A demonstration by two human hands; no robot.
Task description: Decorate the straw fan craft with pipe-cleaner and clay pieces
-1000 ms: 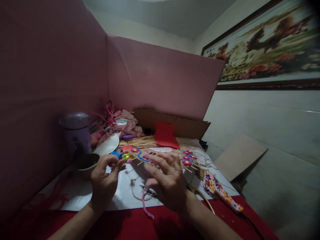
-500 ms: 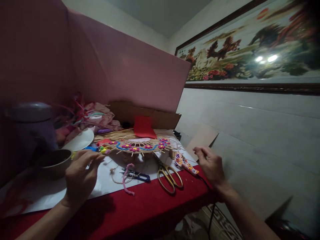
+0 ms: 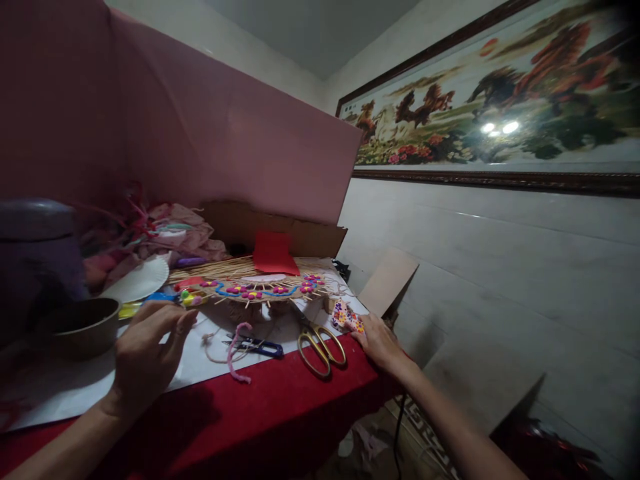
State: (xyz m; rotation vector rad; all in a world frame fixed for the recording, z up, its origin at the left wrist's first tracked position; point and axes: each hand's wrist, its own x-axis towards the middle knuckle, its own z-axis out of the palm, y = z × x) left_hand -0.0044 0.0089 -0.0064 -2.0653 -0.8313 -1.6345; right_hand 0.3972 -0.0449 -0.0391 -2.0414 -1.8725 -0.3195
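Note:
My right hand [image 3: 381, 341] is closed round the handle of a flower-patterned glue gun [image 3: 343, 315] at the table's right edge. Its nozzle end points toward the back, and the handle is partly hidden under my fingers. At the left, my left hand [image 3: 149, 343] is raised over the white sheet, thumb and fingertips pinched together. Whatever sits in that pinch is too small or hidden to make out. Between the hands lie gold-handled scissors [image 3: 323, 347], blue thread snips [image 3: 267, 348] and a pink fuzzy strip [image 3: 234, 357]. Behind them rests a stick-and-cardboard piece with pink flowers and a blue wavy line [image 3: 253, 293].
A dark bowl [image 3: 90, 327] and a purple flask [image 3: 43, 257] stand at the left, near a white paper plate [image 3: 143, 280]. Thin sticks [image 3: 215, 268] and red paper [image 3: 274, 252] lie at the back. A black cord [image 3: 399, 433] hangs beside the red tablecloth [image 3: 300, 407].
My view has turned to the right. My right hand left the middle, swung out to the right, and came down on the glue gun. My left hand stays pinched.

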